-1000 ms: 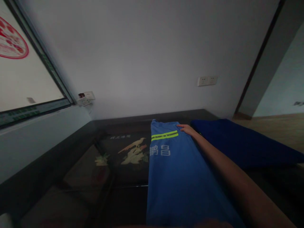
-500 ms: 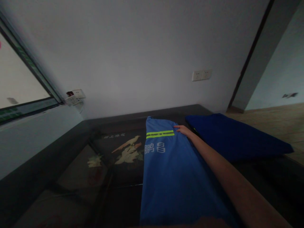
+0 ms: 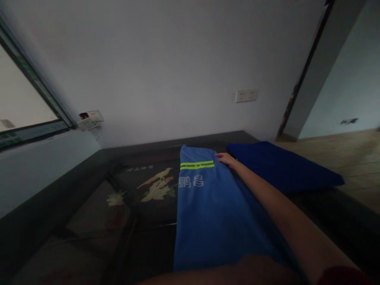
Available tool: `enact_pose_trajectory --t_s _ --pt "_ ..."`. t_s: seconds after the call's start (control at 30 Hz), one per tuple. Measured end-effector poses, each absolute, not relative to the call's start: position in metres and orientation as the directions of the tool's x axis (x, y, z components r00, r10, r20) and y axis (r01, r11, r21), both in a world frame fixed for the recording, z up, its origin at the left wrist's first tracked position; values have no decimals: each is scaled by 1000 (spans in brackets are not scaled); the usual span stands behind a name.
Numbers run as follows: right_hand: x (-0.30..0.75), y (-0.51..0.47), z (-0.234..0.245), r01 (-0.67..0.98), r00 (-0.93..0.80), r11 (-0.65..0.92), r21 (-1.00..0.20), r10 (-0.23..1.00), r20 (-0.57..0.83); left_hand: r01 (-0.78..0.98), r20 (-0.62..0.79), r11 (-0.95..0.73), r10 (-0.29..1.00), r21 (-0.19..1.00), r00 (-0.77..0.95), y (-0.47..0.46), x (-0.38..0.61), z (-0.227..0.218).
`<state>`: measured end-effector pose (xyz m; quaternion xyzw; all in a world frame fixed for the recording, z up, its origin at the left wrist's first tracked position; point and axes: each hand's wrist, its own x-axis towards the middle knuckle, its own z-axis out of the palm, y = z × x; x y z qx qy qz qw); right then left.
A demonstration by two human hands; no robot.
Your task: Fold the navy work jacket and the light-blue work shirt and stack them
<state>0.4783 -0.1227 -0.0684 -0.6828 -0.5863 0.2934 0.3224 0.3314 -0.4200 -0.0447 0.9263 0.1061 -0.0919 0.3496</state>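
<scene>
A blue work jacket (image 3: 212, 221) with a yellow-green stripe and white lettering lies folded into a long strip on a dark table (image 3: 151, 245). At its far right edge is my right hand (image 3: 226, 159), with the index finger stretched out and the fingertips resting on the cloth. My right forearm runs along the jacket's right side. Low in the picture my left hand (image 3: 255, 264) lies across the near part of the jacket, dark and blurred, with its fingers not distinguishable.
A folded dark-blue cloth (image 3: 282, 166) lies to the right on the table. Behind stands a pale wall with a double socket (image 3: 246, 95). More sockets (image 3: 90, 120) sit by the window at left. Tiled floor (image 3: 356, 154) shows at right.
My left hand and forearm have come further into the picture from the bottom edge. My right hand stays at the jacket's far right edge. The view has shifted slightly.
</scene>
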Motion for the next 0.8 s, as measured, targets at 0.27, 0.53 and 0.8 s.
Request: enact_pose_trajectory --t_s 0.27,0.53,0.8 --pt "495 -159 -53 677 60 -82 -732 997 -57 283 -234 -727 171 626 957 -433 324 2" --pt "490 -167 -42 758 37 9 -653 998 57 284 -169 -742 229 608 959 -436 330 26" --pt "498 -168 -29 808 36 70 -585 985 169 263 -111 -750 248 607 962 -441 349 35"
